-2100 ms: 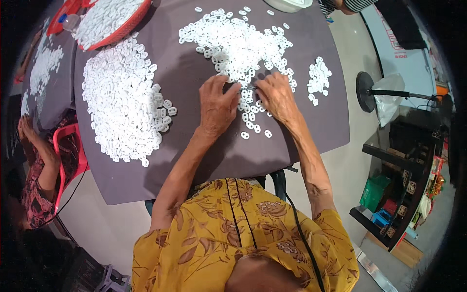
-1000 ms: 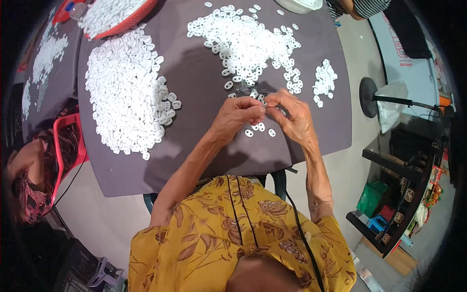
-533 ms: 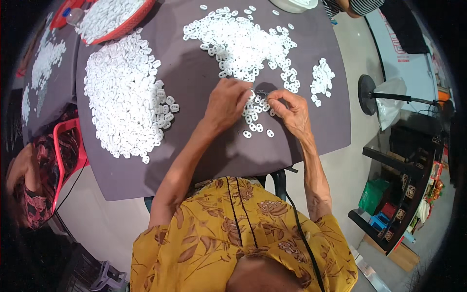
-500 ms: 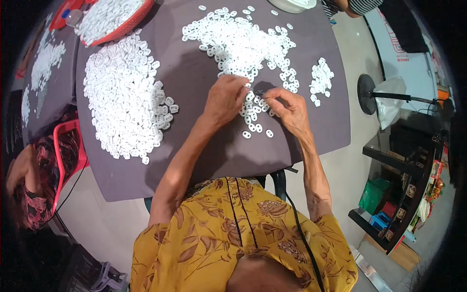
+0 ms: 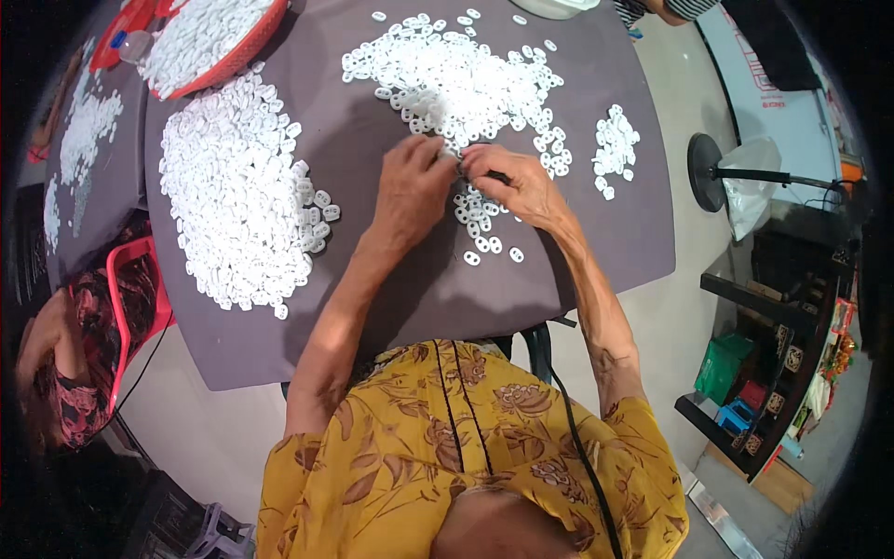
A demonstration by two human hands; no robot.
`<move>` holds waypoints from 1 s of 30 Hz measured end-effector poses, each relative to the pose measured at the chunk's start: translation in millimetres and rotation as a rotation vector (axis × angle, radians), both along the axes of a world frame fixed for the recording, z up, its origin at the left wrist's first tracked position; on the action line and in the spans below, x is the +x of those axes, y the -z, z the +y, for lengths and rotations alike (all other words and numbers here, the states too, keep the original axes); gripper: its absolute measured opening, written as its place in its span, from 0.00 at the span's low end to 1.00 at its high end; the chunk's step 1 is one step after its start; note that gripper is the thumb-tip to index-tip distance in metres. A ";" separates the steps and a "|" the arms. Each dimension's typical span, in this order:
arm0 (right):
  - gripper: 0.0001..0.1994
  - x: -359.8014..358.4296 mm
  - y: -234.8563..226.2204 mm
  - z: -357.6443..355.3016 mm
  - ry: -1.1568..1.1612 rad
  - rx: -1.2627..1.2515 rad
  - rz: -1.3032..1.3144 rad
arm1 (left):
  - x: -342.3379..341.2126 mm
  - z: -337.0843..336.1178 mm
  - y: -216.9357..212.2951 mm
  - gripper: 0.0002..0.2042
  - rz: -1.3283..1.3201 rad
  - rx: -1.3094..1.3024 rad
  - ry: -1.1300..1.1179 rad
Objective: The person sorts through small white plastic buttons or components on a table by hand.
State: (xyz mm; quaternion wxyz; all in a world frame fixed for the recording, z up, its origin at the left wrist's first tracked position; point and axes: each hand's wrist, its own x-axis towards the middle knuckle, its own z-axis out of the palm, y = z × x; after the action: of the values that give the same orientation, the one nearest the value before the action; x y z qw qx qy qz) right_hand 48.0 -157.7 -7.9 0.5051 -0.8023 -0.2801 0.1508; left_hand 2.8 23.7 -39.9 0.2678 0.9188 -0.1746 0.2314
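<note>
My left hand (image 5: pixel 412 186) and my right hand (image 5: pixel 517 186) meet fingertip to fingertip over the dark grey table (image 5: pixel 410 307), at the near edge of a spread of small white plastic rings (image 5: pixel 456 79). The fingers of both hands are curled and pinch at small white pieces between them; what exactly each holds is too small to tell. A few loose rings (image 5: pixel 480 228) lie just below my right hand. A large heap of the same white pieces (image 5: pixel 237 191) lies to the left of my left forearm.
A small separate cluster of white pieces (image 5: pixel 615 149) sits near the table's right edge. A red basket of white pieces (image 5: pixel 200 42) stands at the far left. Another person (image 5: pixel 56 373) sits at the left by a red chair. A fan stand (image 5: pixel 717 177) and shelves (image 5: pixel 773 373) are on the right.
My hands went from flat on the spread of pieces to pinched together, drew toward me, then moved forward again to the near edge of the spread.
</note>
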 end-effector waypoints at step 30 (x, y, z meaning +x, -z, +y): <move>0.05 -15.0 4.7 -25.7 0.420 -0.022 0.390 | 24.4 -22.2 -1.1 0.03 0.231 -0.234 -0.046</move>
State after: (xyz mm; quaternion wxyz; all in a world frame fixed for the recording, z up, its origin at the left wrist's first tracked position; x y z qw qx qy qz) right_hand 33.0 -183.4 -12.6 0.5608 -0.8042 -0.0036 0.1971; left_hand 27.2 1.5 -38.8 0.3861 0.9055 -0.0935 0.1490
